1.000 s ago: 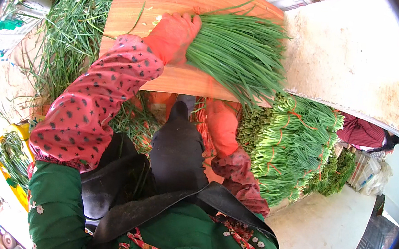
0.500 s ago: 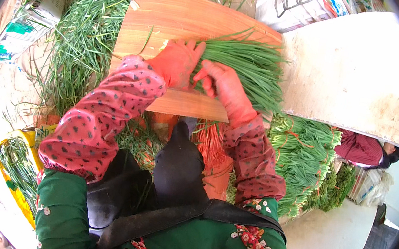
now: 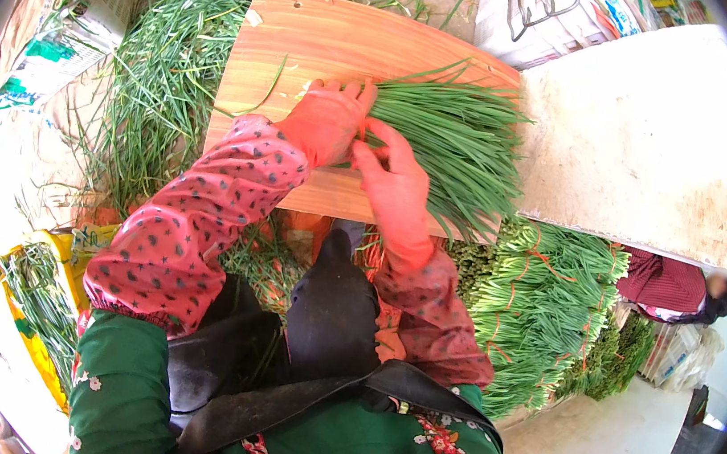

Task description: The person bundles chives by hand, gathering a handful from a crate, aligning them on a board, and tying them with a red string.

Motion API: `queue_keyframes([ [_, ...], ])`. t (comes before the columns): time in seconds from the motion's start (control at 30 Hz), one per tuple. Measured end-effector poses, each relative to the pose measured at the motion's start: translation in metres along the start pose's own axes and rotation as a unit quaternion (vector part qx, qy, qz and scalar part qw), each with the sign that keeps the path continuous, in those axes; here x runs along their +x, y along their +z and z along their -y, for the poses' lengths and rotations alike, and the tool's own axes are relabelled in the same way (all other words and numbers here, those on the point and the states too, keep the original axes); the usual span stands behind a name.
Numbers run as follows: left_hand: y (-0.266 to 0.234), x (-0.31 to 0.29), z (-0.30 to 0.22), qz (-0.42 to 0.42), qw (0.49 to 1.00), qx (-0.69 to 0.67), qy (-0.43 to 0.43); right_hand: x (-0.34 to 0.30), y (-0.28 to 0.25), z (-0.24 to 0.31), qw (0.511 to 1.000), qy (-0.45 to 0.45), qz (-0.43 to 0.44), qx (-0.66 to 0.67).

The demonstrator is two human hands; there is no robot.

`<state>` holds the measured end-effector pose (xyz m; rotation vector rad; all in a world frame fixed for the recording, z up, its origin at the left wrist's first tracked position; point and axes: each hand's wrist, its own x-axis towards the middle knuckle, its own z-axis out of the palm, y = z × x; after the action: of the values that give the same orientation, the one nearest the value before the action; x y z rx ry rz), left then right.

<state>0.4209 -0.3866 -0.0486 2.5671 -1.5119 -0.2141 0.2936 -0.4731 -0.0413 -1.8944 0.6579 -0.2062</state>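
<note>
Chives fill nearly everything around me. My left hand (image 3: 329, 121), in an orange-red glove, lies curled over the near end of the chive bunch (image 3: 459, 139), fingers wrapped down on the stalks. My right hand (image 3: 399, 191), gloved the same, has its fingers spread and pressed against that same end from below, thumb pointing up toward the left hand; it touches the stalks but is not closed around them. The bunch lies across the wooden board (image 3: 313, 42), its leaves fanning out to the right, the tips reaching the board's right edge and hanging slightly over its near edge.

Beyond the board's left side sprawls a loose heap of chives (image 3: 170, 70), a few stray blades spilling onto the wood. To the right sits a pale, stained tabletop (image 3: 651, 143). Below it, tied bundles (image 3: 542, 310) with orange bands are stacked close together. Another person's dark red sleeve (image 3: 666, 284) shows past them. My patterned sleeves and black apron (image 3: 331, 313) hide what lies directly under the board's near edge.
</note>
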Motion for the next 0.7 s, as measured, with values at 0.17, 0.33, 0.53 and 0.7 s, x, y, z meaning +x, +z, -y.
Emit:
queue_keyframes([
  [0.17,-0.003,-0.005,-0.003,0.004,0.999,0.008,-0.034,0.028,0.019,-0.001,0.995,-0.006,-0.032,0.092],
  [0.33,-0.006,-0.005,-0.005,0.041,0.998,0.019,-0.042,0.038,0.008,-0.002,0.997,-0.072,-0.035,0.017],
  [0.53,-0.008,0.0,-0.012,0.005,1.0,0.015,-0.009,0.107,-0.022,-0.012,0.882,-0.412,-0.036,-0.225],
  [0.7,0.0,0.011,0.023,-0.033,0.993,-0.115,0.02,0.104,-0.014,-0.027,0.92,-0.3,0.037,-0.249],
])
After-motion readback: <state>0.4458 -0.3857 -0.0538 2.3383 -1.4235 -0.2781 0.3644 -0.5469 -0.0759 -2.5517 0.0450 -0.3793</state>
